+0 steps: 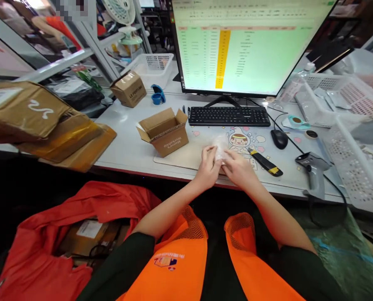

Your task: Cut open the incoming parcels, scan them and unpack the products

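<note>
A small packet in whitish, see-through wrap is held just above the near edge of the table, over the printed mat. The left hand and right hand meet around it from either side, forearms reaching forward and inward, wrists low, fingers bent and closed in on the wrap; the thumbs are partly hidden. Left of the hands stands an open carton, flaps raised, its bottom hidden from view. Behind it sit a smaller carton and a white basket. At the right, one basket holds pale flat packets, and a nearer basket holds small things too blurred to name. A cutter knife lies beside the right hand, with a mouse and a scanner farther right. Beyond the mat's middle are a keyboard and a monitor. Below the table, at left, a red sack contains a brown parcel with a white label.
</note>
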{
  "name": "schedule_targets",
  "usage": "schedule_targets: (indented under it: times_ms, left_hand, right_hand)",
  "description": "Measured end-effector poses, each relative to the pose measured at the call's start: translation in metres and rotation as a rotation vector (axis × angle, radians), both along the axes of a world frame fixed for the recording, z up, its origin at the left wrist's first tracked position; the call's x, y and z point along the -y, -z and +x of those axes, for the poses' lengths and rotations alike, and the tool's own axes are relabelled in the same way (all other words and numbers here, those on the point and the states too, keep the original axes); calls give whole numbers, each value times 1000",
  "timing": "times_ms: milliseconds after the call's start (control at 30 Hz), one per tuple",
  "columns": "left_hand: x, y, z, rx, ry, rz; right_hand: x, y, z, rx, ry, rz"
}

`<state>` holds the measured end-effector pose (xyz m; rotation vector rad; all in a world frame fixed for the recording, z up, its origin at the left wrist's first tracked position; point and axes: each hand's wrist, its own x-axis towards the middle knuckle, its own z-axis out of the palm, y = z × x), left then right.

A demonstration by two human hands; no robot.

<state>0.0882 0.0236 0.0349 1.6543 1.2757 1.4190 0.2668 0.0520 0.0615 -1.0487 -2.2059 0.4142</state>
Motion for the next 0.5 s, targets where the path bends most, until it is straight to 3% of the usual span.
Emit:
schedule_targets:
  times_ms: [67,133,167,233,333,500]
  left_hand:
    - [6,-2,-11,-13,-42,44]
    - [6,1,-26,50,-174,47]
    - [5,4,-34,114,-209,10]
    - [4,10,-47,273,-154,-133]
    - [12,17,-56,371,-56,-274]
    - [40,26,-61,262,-293,-118]
  right_hand:
    - [0,4,2,-223,8,-88]
    - [4,11,3,-482,21,-234]
    - [6,15,2,-587,20,-316]
    - [10,24,0,-704,6,-449]
    - [15,35,-6,-661,-37,-539]
    - [27,40,-18,-547,-119,-682]
